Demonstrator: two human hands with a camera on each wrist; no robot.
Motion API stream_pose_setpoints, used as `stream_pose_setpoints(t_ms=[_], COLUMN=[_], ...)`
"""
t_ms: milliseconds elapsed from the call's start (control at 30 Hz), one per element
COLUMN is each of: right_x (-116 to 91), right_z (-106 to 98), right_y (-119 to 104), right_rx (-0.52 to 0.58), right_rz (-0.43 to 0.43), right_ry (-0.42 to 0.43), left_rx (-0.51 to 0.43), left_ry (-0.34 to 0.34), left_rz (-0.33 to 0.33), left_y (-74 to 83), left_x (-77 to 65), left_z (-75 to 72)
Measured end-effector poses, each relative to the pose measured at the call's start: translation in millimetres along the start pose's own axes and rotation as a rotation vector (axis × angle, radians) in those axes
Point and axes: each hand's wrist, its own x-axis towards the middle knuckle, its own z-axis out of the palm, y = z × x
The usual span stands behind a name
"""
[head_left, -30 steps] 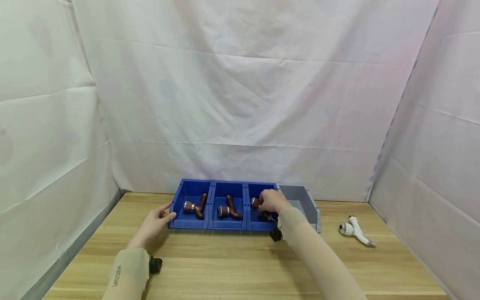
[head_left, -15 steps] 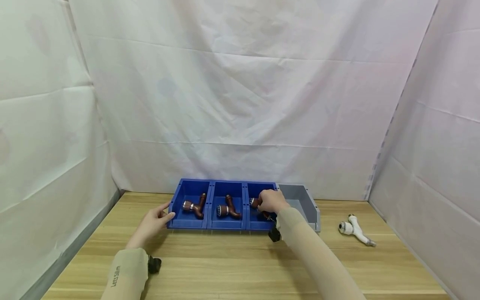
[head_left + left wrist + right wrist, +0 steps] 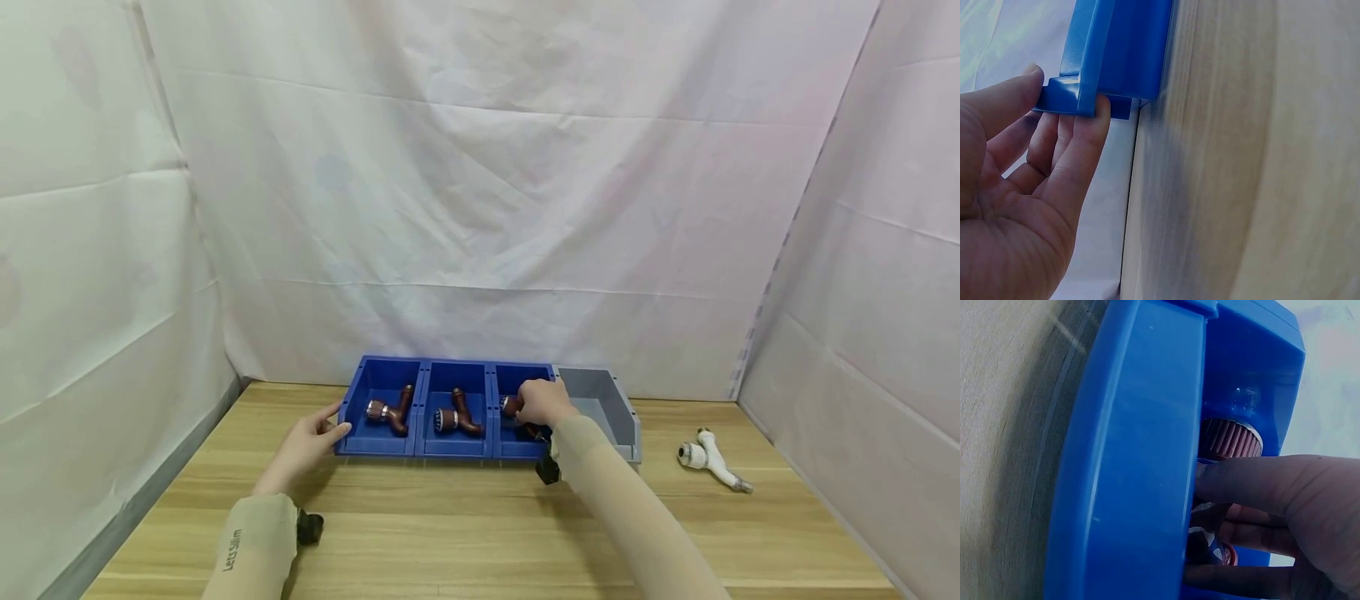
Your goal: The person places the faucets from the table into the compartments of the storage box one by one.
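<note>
Three blue bins stand joined in a row. At the left end, my left hand (image 3: 303, 446) grips the side edge of the leftmost blue bin (image 3: 375, 447), its thumb and fingers on either side of the plastic in the left wrist view. My right hand (image 3: 547, 402) reaches into the third blue bin (image 3: 1147, 425) and holds a brown faucet (image 3: 510, 406) there. The ribbed knob of that faucet shows above the thumb in the right wrist view; the fingers hide much of its body. Single brown faucets lie in the left bin (image 3: 397, 417) and the middle bin (image 3: 459, 419).
A grey bin (image 3: 600, 408) adjoins the blue row on the right. Farther right, a white faucet (image 3: 712, 460) lies on the wooden table (image 3: 420, 533). White cloth (image 3: 480, 208) hangs behind the bins and along both sides.
</note>
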Motion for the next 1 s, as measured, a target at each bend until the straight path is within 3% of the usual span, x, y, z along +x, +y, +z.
stream_pose_setpoints(t_ms=[1000], right_x=[1.6], right_z=[1.4], right_y=[-3.3], right_rx=[-0.025], right_rz=[0.023], right_ry=[-0.008], left_rx=[-0.007], left_ry=[0.032], left_rz=[0.008], left_y=[-0.8], left_x=[-1.1], left_z=[2.4])
